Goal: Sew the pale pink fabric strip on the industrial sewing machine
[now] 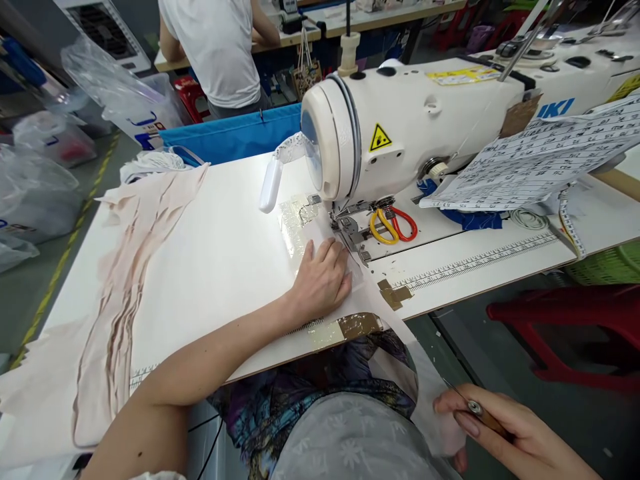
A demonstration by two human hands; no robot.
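My left hand (323, 280) lies flat, fingers together, on a strip of pale fabric (373, 303) just in front of the presser foot (350, 230) of a white sewing machine (410, 127). The fabric runs off the table edge down over my lap. My right hand (500, 433) is low at the bottom right, below the table. It pinches the hanging end of the fabric and holds a small metal tool with a brown handle (480, 410).
A stack of pale pink fabric pieces (125, 287) lies along the left of the white table (225, 253). Orange and red scissors (393, 225) rest beside the needle plate. A printed sheet (545, 160) leans on the machine. A person in white stands beyond; a red stool (565, 333) is at the right.
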